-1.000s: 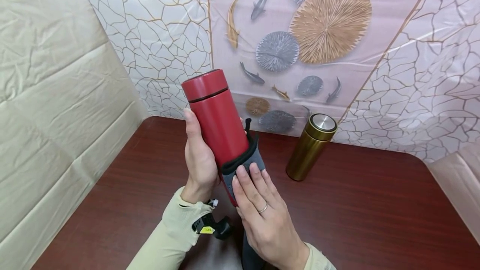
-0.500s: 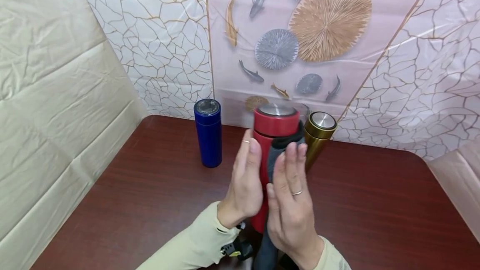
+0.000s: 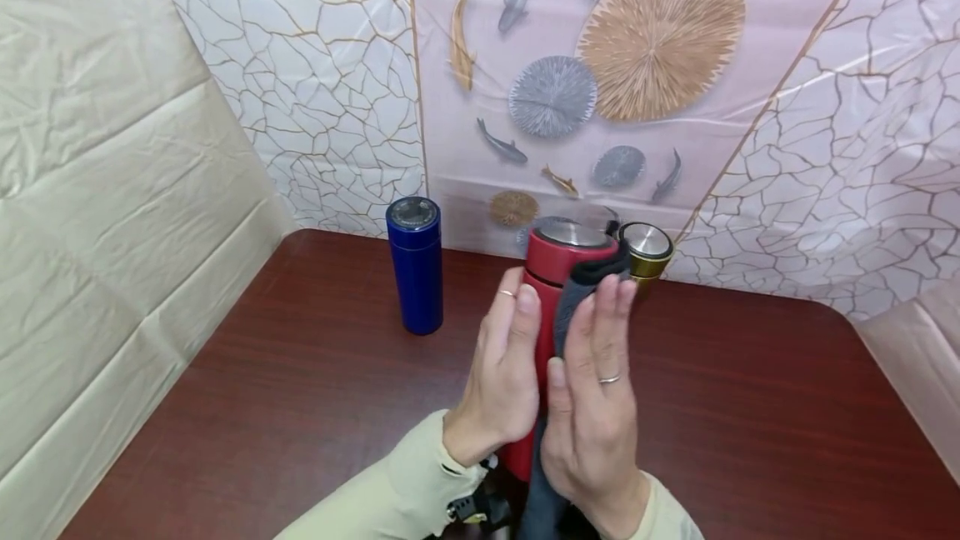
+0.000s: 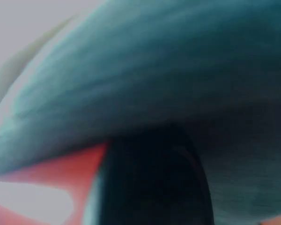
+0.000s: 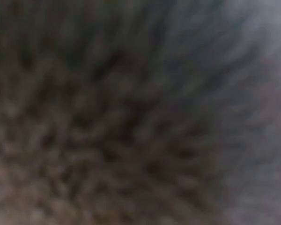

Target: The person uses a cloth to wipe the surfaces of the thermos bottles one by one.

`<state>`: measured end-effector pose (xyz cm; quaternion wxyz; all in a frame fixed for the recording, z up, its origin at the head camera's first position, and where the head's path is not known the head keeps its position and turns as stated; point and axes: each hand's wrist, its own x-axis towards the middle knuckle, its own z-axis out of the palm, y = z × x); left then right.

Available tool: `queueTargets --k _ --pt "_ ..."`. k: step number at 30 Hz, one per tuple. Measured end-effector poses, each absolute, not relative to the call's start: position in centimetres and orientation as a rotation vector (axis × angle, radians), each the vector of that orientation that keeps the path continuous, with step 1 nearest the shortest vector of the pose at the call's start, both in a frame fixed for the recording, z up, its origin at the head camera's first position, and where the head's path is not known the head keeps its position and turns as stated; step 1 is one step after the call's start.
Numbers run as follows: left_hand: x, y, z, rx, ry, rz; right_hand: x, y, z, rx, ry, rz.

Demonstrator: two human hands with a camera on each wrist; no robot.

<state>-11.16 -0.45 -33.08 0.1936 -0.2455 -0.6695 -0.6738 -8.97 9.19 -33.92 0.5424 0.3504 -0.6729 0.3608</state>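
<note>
My left hand (image 3: 498, 377) grips a red thermos (image 3: 542, 432) with a silver-topped lid, held nearly upright. On its right side lies grey cloth (image 3: 542, 473) with a thick black edge and a black cord loop; what kind of article it is I cannot tell. Straight fingers of my right hand (image 3: 592, 407) press this cloth against the thermos, the thumb toward me. The cloth hangs down below the hands. In the left wrist view, blurred grey-blue cloth (image 4: 131, 75) covers most of the frame beside a red strip of the thermos (image 4: 79, 164). Dark blur fills the right wrist view.
A blue thermos (image 3: 416, 282) stands at the back left of the dark red wooden table (image 3: 300, 407). Behind the red thermos, a gold thermos (image 3: 647, 252) is partly hidden. A patterned curtain (image 3: 555, 157) closes off the back, with pale cloth (image 3: 135, 232) at the left.
Both hands have carried the red thermos and cloth to the right and turned it from leaning left to nearly upright. The blue thermos has come into view; the gold one is now partly covered.
</note>
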Motion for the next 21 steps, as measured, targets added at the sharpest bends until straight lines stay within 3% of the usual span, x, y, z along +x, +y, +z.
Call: queueTargets --k 11,21 --pt "-12.6 -5.1 -30.1 -0.557 -1.608 -2.118 -8.3 6.8 -38.2 1.003 -1.685 0.573" --pt "-12.3 -5.3 -29.7 -0.544 -1.583 -2.183 -7.7 6.9 -37.9 1.018 -1.704 0.602"
